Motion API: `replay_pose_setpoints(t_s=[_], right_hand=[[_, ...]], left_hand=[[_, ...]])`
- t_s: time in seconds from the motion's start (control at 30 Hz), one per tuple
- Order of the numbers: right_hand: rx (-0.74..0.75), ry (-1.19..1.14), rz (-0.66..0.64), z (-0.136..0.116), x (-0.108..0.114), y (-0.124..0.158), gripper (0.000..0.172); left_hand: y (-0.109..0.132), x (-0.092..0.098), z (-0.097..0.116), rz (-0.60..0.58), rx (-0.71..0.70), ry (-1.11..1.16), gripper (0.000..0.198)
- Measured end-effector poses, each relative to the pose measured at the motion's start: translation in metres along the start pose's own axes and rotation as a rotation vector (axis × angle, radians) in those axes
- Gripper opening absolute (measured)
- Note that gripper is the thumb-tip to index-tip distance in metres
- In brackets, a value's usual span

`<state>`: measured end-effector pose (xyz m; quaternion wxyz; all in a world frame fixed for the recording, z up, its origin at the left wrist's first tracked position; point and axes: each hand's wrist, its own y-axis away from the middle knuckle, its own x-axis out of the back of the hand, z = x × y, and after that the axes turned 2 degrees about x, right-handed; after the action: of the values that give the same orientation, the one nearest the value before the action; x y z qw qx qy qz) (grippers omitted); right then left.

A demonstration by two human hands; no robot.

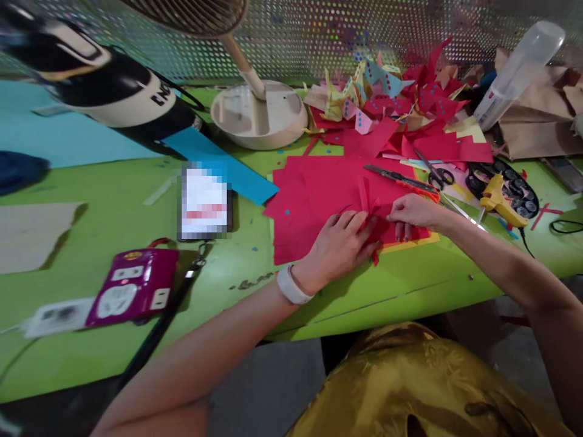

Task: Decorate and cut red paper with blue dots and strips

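Yellow garment [410,382] nearest; left hand [339,243], right hand [412,212] press red paper [319,188] (beneath).

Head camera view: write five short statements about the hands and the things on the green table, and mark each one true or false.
1. The left hand and the right hand both rest on the red paper. True.
2. The left hand holds the scissors. False: the scissors lie on the table beyond the right hand, with no hand on them.
3. A white band sits on the left wrist. True.
4. The glue gun is blue. False: it is yellow and lies to the right of the right hand.
5. The fan base stands farther back on the table than the red paper. True.
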<state>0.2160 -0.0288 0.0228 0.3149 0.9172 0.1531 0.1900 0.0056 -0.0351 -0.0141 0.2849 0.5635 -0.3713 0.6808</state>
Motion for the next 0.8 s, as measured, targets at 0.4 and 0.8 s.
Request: replay_pose_setpoints(t_s=[0.4, 0.8], right_hand=[[0.073, 0.048, -0.031, 0.008, -0.001, -0.01, 0.036], [0.068, 0.02, -0.026, 0.006, -0.004, -0.008, 0.039]], left_hand=[[-0.001, 0.002, -0.007, -0.013, 0.037, 0.101, 0.047], [-0.047, 0.011, -0.044, -0.189, 0.254, 0.532, 0.019]])
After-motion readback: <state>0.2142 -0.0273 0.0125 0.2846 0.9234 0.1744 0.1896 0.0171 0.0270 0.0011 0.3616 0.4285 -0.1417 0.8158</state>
